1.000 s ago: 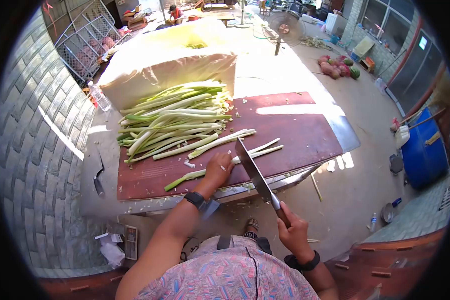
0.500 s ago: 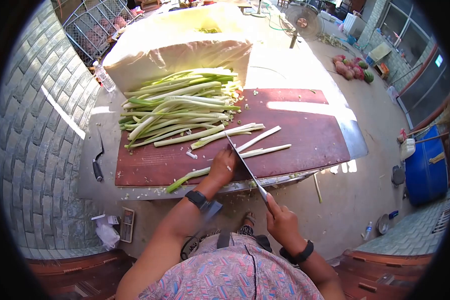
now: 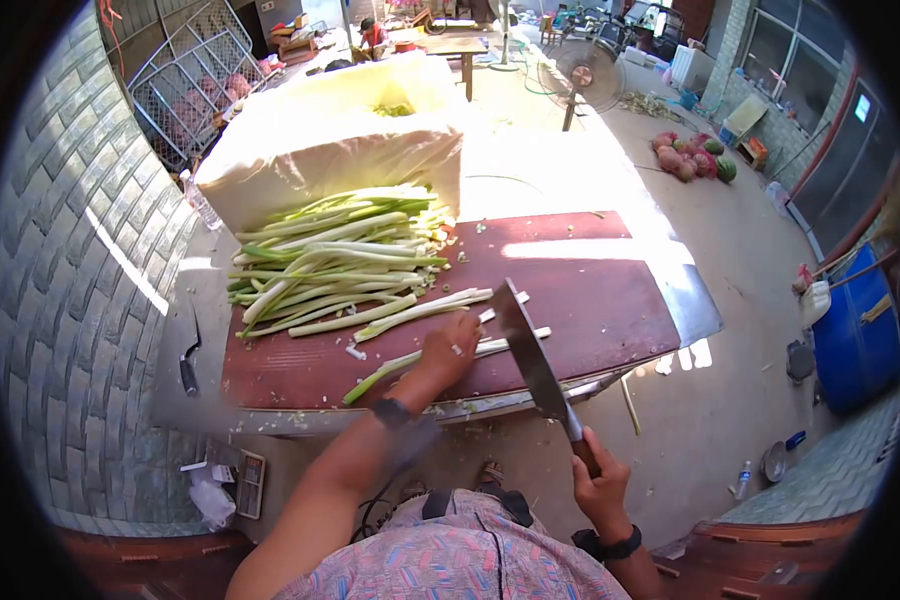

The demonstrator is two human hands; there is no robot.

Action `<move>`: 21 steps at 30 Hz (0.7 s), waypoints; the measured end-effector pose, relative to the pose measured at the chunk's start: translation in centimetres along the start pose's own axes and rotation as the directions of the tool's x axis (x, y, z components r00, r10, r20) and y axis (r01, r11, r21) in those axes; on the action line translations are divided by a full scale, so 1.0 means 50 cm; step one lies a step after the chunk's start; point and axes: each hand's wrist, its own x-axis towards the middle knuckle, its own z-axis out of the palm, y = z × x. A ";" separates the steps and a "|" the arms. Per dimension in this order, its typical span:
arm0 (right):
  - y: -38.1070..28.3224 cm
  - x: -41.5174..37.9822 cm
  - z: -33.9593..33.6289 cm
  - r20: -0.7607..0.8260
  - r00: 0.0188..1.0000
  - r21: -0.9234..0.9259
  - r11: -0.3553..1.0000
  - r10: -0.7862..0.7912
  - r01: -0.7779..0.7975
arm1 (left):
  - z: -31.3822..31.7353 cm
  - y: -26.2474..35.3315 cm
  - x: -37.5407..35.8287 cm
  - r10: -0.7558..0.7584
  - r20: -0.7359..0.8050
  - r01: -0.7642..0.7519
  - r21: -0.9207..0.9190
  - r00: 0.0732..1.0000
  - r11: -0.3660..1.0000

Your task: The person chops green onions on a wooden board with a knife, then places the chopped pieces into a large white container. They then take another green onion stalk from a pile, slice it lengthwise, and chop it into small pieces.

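Note:
My right hand is closed round the dark handle of a cleaver, whose broad blade is turned flat and tilted over the front of the red-brown cutting board. My left hand has its fingers curled over a green onion; its green end sticks out to the left and its white end to the right. Other trimmed stalks lie just beyond that hand. A large heap of green onions covers the board's left part, with small cut bits scattered about.
A cloth-lined bin stands behind the heap. At the table's left lie a small knife and a plastic bottle. Farther off are a fan, a blue barrel and filled net bags on the floor.
My right hand has drawn right and toward me; the cleaver's blade has turned to show its flat side. My left hand stays on the green onion. The view has tipped up slightly.

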 end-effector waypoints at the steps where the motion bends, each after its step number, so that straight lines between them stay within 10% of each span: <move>1: 0.013 0.000 -0.014 -0.011 1.000 -0.002 1.000 -0.002 0.002 | 0.024 0.016 0.029 0.028 -0.002 -0.028 -0.046 1.000 0.999; 13: 0.127 0.000 -0.080 -0.210 0.957 -0.016 0.978 0.201 -0.209 | 0.141 0.040 0.062 0.117 0.084 -0.132 0.198 0.990 0.971; 21: 0.095 0.103 -0.019 -0.018 0.989 0.018 0.989 0.150 -0.149 | 0.085 -0.022 -0.005 0.082 0.135 -0.096 0.100 0.987 0.990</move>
